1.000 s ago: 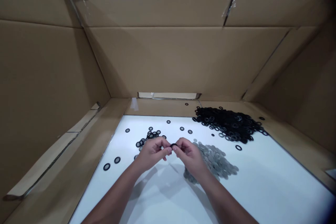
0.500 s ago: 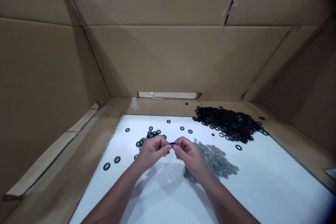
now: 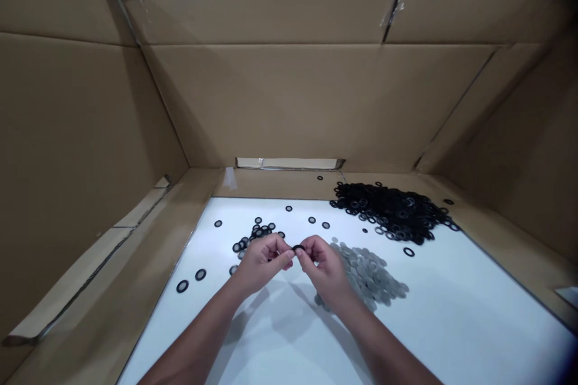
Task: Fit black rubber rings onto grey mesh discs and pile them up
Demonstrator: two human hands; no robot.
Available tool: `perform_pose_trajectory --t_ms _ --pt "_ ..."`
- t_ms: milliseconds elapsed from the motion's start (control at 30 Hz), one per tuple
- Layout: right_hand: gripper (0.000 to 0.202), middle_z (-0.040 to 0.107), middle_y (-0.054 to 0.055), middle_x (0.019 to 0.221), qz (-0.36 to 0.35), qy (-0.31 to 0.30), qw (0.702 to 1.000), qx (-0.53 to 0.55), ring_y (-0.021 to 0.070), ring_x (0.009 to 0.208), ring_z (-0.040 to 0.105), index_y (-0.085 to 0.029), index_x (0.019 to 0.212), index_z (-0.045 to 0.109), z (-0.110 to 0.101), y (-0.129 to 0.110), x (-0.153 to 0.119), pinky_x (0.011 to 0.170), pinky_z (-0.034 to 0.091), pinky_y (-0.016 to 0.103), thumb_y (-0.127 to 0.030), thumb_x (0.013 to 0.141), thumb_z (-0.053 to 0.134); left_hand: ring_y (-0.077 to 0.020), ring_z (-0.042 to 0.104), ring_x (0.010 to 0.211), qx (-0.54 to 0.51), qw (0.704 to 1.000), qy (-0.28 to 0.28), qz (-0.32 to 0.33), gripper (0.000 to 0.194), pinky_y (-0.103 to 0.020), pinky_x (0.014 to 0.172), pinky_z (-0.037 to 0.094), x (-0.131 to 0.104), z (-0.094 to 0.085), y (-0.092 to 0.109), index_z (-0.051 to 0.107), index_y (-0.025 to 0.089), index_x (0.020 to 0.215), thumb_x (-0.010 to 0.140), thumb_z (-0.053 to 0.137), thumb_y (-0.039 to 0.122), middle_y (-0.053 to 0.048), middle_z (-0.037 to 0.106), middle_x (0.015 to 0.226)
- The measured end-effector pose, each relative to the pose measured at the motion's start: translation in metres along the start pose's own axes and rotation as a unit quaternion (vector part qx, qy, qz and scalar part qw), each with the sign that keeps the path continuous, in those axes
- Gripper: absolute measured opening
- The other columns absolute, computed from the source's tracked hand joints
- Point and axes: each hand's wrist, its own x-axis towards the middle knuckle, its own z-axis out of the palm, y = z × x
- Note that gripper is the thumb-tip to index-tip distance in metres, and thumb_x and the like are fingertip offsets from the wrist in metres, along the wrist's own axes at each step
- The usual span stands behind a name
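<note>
Between my two hands, above the white board, is a small black rubber ring (image 3: 298, 247). My left hand (image 3: 266, 257) pinches its left edge between thumb and forefinger. On the opposite edge, the thumb and fingertips of my right hand (image 3: 321, 261) are closed. Whether a disc sits inside the ring, I cannot tell. Partly behind my right hand spreads a pile of grey mesh-like discs (image 3: 370, 277). Beyond my left hand lies a cluster of black rings with grey centres (image 3: 259, 231), partly covered by that hand.
A large heap of black rings (image 3: 392, 210) lies at the back right, with a loose ring (image 3: 409, 252) in front. Several grey-centred rings, such as one at the left (image 3: 182, 286), are scattered about. Cardboard walls (image 3: 271, 102) enclose the white board (image 3: 451, 325) at the back and sides.
Both hands stay almost in place, still pinching the ring. The ring shows slightly more between the fingertips, and the right fingers have shifted a little. The view has moved slightly.
</note>
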Motion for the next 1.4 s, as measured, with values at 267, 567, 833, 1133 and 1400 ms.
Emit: perform_pose_trajectory --t_ms 267,567,833,1133,1400 --pt "0.019 0.050 -0.003 0.064 -0.007 0.011 0.999 -0.033 0.0131 0.060 0.045 -0.022 0.077 0.049 -0.004 -0.008 -0.002 0.054 0.035 0.026 -0.030 0.092 0.057 -0.0126 0.057 0.063 -0.023 1.000 -0.001 -0.009 0.022 -0.025 0.062 0.044 -0.001 0.001 0.000 0.057 0.015 0.076 0.088 0.063 0.033 -0.001 0.062 0.066" --pt "0.025 0.060 0.001 0.069 0.042 -0.074 0.987 0.134 0.0161 0.062 0.057 -0.021 0.089 0.057 -0.007 -0.008 0.004 0.053 0.045 0.026 -0.043 0.096 0.050 -0.0115 0.058 0.057 -0.112 0.993 0.020 -0.038 0.027 -0.025 0.059 0.049 0.002 0.003 -0.001 0.055 0.015 0.075 0.085 0.067 0.037 0.000 0.062 0.062" --pt "0.038 0.050 -0.003 0.059 -0.033 -0.068 0.993 -0.088 0.0130 0.055 0.046 -0.021 0.067 0.048 -0.010 -0.015 0.002 0.055 0.034 0.026 -0.034 0.101 0.039 -0.0122 0.056 0.057 -0.097 0.993 -0.042 -0.045 0.028 -0.025 0.053 0.049 0.001 0.003 0.000 0.054 0.016 0.079 0.088 0.061 0.042 0.000 0.059 0.064" --pt "0.032 0.038 -0.004 0.060 -0.066 -0.067 0.985 -0.146 0.0134 0.055 0.038 -0.023 0.069 0.035 -0.003 -0.010 -0.001 0.055 0.029 0.027 -0.030 0.100 0.036 -0.0096 0.043 0.051 0.066 0.996 -0.065 0.000 0.037 -0.023 0.053 0.035 -0.002 0.001 0.000 0.045 0.018 0.064 0.095 0.047 0.038 0.002 0.051 0.054" --pt "0.034 0.039 -0.004 0.061 -0.052 -0.060 0.993 -0.089 0.0141 0.057 0.039 -0.023 0.070 0.034 0.003 -0.006 -0.005 0.056 0.030 0.027 -0.035 0.102 0.033 -0.0101 0.038 0.055 0.055 0.996 -0.067 0.009 0.037 -0.024 0.054 0.030 0.000 0.003 0.000 0.041 0.019 0.064 0.094 0.047 0.039 0.003 0.043 0.058"
